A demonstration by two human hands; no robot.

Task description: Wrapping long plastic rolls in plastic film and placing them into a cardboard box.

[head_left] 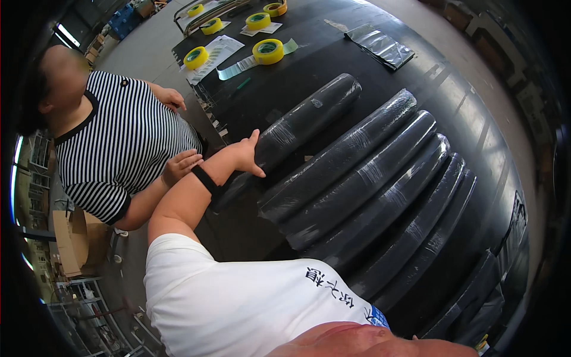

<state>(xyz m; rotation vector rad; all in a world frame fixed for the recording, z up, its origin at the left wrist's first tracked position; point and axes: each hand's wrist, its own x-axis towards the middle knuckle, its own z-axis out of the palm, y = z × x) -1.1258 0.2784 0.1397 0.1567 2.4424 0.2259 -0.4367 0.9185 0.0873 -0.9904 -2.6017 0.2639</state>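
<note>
Several long black rolls wrapped in clear film lie side by side on a black table (309, 59). My left hand (245, 156), with a black band on its wrist, lies flat with fingers apart against the near end of the leftmost roll (309, 113), which lies slightly apart from the others. Beside it is the closest of the other rolls (351, 149). My right hand is out of view; only my white shirt and shoulder show at the bottom.
A person in a striped shirt (119, 149) stands at my left, one hand (181, 166) close to my forearm, the other (172, 98) on the table's edge. Yellow tape rolls (267, 52), papers and a clear plastic bag (380, 44) lie at the far end.
</note>
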